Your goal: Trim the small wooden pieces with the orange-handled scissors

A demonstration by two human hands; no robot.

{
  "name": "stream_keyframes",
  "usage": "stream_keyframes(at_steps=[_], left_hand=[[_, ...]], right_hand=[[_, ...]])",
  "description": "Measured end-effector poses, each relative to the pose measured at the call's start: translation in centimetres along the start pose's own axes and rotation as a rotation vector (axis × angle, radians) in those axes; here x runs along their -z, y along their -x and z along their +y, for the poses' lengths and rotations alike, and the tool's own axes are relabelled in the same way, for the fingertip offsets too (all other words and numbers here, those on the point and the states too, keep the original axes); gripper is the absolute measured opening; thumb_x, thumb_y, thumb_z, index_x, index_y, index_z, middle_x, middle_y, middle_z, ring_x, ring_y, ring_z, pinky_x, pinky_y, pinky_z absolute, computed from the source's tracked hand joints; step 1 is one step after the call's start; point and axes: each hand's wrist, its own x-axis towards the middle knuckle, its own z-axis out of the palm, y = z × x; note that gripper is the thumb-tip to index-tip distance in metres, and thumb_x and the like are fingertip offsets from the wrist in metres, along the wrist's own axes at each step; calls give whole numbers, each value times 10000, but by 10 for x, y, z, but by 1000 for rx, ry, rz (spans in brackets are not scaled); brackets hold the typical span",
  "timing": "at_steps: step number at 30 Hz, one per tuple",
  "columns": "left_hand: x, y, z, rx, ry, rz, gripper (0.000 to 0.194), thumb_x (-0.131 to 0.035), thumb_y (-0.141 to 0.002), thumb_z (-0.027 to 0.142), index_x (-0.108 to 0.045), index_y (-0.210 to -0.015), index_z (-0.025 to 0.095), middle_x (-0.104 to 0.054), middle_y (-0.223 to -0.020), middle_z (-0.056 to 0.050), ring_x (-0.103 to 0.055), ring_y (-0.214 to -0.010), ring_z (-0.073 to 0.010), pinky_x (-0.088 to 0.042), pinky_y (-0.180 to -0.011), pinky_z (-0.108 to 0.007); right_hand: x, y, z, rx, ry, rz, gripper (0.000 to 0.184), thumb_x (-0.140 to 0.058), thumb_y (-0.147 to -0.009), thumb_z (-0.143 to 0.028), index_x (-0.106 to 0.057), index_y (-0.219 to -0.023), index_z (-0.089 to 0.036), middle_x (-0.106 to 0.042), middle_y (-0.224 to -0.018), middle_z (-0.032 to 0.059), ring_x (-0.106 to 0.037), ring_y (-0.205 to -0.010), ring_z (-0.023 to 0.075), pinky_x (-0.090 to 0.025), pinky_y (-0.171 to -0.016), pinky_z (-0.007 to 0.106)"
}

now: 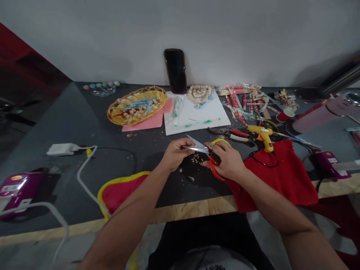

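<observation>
My right hand is closed round the red and yellow handles of a pair of scissors, whose silver blades point left and stand apart. My left hand is pinched on a thin pale stick held between the blades; it is too small to name. Small pale cut pieces lie on the dark table top just below the blades.
A yellow basket, pink paper, a white sheet and a phone against the wall are behind. A yellow glue gun, pliers and red cloth lie right. White charger and cable lie left.
</observation>
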Motion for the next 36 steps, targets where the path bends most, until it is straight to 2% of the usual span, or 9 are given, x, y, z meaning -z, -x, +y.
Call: stream_keyframes(at_steps=[9,14,21,30,36], left_hand=[[1,2,-1,-16,-28,2,112,-795,-593,206,-707,-647,161,-637,-640,2,-536,-605,-111,-404,-619,-222],[1,3,-1,5,9,-4,140,-810,-567,216,-700,-628,155,-640,-630,-2,-537,-594,-114,-410,-622,-231],[1,5,4,-1,19,-46,137,-812,-560,206,-721,-648,154,-653,-639,-12,-552,-614,-127,-407,-627,-237],[0,4,0,21,17,-7,156,-829,-537,201,-706,-623,158,-648,-623,-1,-547,-585,-116,-412,-605,-229],[2,3,-2,3,48,-35,170,-852,-563,256,-725,-632,165,-666,-625,-6,-572,-592,-117,-441,-623,-231]], right_hand=[[0,3,-2,33,89,36,527,-589,-861,-545,-597,-1288,-236,-656,-1038,100,-616,-973,256,-535,-808,352],[0,4,-4,16,115,41,504,-586,-865,-536,-601,-1280,-251,-650,-1032,95,-606,-962,249,-527,-771,331],[-1,1,-2,39,90,40,557,-621,-830,-552,-591,-1284,-230,-618,-1049,110,-566,-1003,278,-513,-857,398],[1,4,-2,39,119,47,502,-592,-862,-532,-604,-1282,-257,-652,-1026,88,-607,-971,247,-520,-802,332],[4,5,-5,47,163,67,484,-551,-878,-557,-638,-1237,-244,-689,-986,79,-647,-896,233,-507,-681,299]])
